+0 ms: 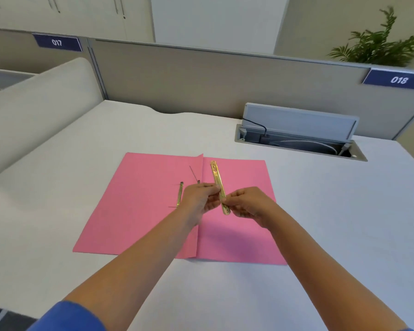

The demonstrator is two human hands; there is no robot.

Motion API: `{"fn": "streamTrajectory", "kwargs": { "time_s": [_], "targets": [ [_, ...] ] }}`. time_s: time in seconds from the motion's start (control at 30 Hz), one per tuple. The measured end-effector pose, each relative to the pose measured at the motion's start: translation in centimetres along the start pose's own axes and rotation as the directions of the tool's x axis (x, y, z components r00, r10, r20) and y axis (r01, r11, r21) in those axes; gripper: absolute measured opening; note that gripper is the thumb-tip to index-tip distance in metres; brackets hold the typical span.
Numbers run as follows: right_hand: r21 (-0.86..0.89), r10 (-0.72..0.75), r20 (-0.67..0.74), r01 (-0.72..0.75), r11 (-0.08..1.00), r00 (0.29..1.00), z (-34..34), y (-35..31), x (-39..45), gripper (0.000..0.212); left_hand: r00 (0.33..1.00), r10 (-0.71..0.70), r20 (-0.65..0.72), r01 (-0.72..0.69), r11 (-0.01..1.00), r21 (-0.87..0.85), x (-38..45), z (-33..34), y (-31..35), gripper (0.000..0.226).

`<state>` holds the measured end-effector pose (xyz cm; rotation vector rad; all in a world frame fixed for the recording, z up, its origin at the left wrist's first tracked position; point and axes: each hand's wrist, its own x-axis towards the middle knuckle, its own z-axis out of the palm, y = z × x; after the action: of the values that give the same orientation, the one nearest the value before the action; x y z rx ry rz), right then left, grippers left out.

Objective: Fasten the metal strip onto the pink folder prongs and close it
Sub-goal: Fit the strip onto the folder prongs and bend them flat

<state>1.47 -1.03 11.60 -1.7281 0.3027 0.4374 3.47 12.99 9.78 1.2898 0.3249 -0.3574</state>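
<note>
A pink folder (pixel 134 206) lies open and flat on the white desk. Both hands hold a gold metal strip (pixel 217 177) above its right half, near the centre fold. My left hand (pixel 198 199) pinches the strip at its middle. My right hand (pixel 249 204) pinches its near end. The strip points away from me, its far end free. On the left half, a gold prong base (pixel 180 194) lies beside my left hand, and a thin prong (pixel 193 174) stands up near the fold. My left hand hides part of the prong piece.
An open cable hatch (pixel 299 137) with wires sits in the desk at the back right. A grey partition (pixel 201 75) with labels 017 and 018 bounds the far side. A curved side divider (pixel 34 111) rises on the left. A plant (pixel 378 44) stands behind the partition.
</note>
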Motion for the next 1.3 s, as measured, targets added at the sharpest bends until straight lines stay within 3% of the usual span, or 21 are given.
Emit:
{"fn": "streamTrajectory", "kwargs": {
  "time_s": [0.33, 0.57, 0.7, 0.8, 0.93, 1.03, 1.3],
  "targets": [
    [0.093, 0.007, -0.081, 0.001, 0.996, 0.997, 4.7, -2.1, 3.0, 0.027, 0.997, -0.076, 0.011, 0.076, 0.997, 0.007, 2.5, -4.6, 1.9, 0.009],
    [0.131, 0.046, -0.109, -0.032, 0.991, 0.993, 6.3, -2.7, 4.9, 0.024, 0.987, -0.144, 0.076, 0.141, 0.989, 0.038, 4.5, -6.4, 2.7, 0.008],
    [0.174, 0.066, -0.165, -0.037, 0.984, 0.984, 6.5, -3.1, 5.8, 0.025, 0.999, -0.028, -0.041, 0.032, 0.994, 0.101, 6.3, -8.0, 3.7, 0.003],
    [0.203, 0.079, -0.198, -0.038, 0.978, 0.977, 6.4, -3.2, 6.2, 0.025, 0.996, 0.017, -0.092, -0.004, 0.99, 0.14, 7.9, -8.5, 3.6, 0.021],
    [0.2, 0.085, -0.223, -0.04, 0.979, 0.971, 6.5, -3.4, 6.7, 0.025, 0.999, 0.026, -0.032, -0.017, 0.971, 0.239, 8.7, -7.5, 2.8, 0.036],
    [0.185, 0.086, -0.231, -0.043, 0.982, 0.969, 6.7, -3.4, 7.0, 0.026, 0.999, 0.039, 0.026, -0.044, 0.973, 0.227, 8.7, -6.9, 2.2, 0.028],
    [0.175, 0.084, -0.224, -0.045, 0.984, 0.971, 7.0, -3.3, 7.4, 0.026, 0.991, 0.089, 0.097, -0.106, 0.974, 0.199, 8.4, -6.2, 1.6, 0.034]
  ]
}}
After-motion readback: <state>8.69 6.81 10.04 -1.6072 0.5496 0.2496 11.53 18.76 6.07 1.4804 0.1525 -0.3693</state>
